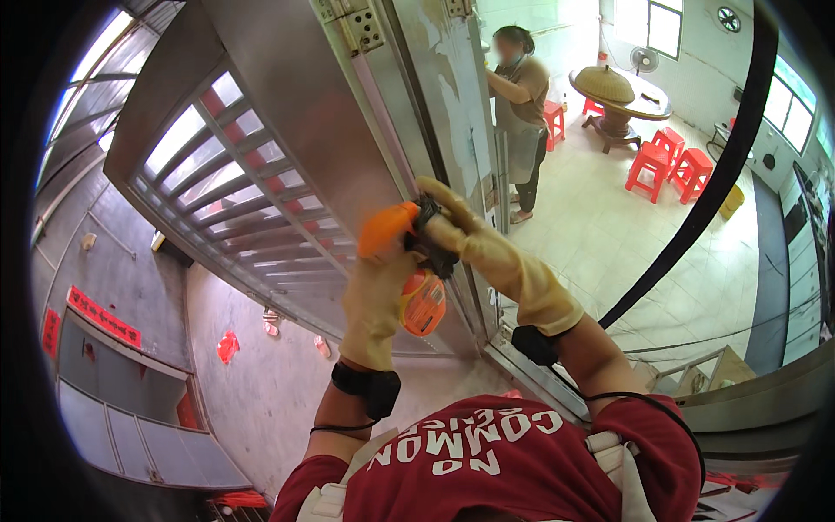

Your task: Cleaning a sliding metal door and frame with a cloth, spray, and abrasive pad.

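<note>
Both my hands wear pale yellow rubber gloves and meet beside the edge of a metal door frame (pixel 402 104). My right hand (pixel 465 228), fingers closed, grips the black head of a spray bottle (pixel 423 306) that hangs below with an orange label. Blurred by motion, my left hand (pixel 376 287) is closed at the bottle's left side. A smeared orange thing (pixel 388 230) sits at the top of that hand, against the black head. I cannot make out whether it is part of the bottle. Left of my hands stands a metal door (pixel 287 96) with a barred opening.
Through the doorway, an aproned person (pixel 526 96) stands with an arm raised. Behind are a round table (pixel 657 106) with a woven cover (pixel 605 84) and several red stools (pixel 649 165). A dark strap (pixel 704 191) crosses at right. A red scrap (pixel 228 347) lies on the left floor.
</note>
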The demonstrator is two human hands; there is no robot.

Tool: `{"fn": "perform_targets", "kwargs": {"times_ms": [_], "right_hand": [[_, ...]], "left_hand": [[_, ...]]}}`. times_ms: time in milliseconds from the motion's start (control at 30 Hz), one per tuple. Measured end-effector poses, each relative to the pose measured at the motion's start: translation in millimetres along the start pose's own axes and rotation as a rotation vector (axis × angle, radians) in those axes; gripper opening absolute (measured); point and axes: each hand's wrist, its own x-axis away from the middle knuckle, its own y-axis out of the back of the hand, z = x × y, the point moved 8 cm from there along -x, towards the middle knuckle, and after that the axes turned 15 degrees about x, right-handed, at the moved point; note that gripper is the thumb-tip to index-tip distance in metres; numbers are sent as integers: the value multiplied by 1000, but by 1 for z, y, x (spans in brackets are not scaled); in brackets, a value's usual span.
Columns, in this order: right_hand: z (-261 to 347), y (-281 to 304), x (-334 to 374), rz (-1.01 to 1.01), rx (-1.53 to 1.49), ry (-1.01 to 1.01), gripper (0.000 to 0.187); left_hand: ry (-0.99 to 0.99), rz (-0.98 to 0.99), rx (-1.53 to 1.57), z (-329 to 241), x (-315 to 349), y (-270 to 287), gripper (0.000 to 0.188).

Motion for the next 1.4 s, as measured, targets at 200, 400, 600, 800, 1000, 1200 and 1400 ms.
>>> {"fn": "perform_targets", "kwargs": {"times_ms": [200, 400, 600, 800, 1000, 1200, 1400], "right_hand": [[-3, -1, -1, -82, -159, 58, 54], [-35, 26, 1, -207, -553, 5, 29], [-99, 20, -2, -99, -338, -45, 33], [-19, 43, 2, -227, -339, 103, 49], [67, 14, -13, 19, 210, 195, 44], [45, 18, -46, 179, 382, 81, 36], [76, 1, -49, 266, 196, 183, 35]], "left_hand": [[139, -24, 417, 15, -4, -4, 46], [80, -133, 351, -11, -17, 23, 46], [-40, -198, 222, -48, -38, 32, 48], [-54, -48, 310, -71, -45, 26, 43], [-69, 86, 283, -86, -51, -1, 30], [-76, 201, -248, -115, -53, -21, 32], [-2, 323, -16, -118, -60, -22, 44]]}}
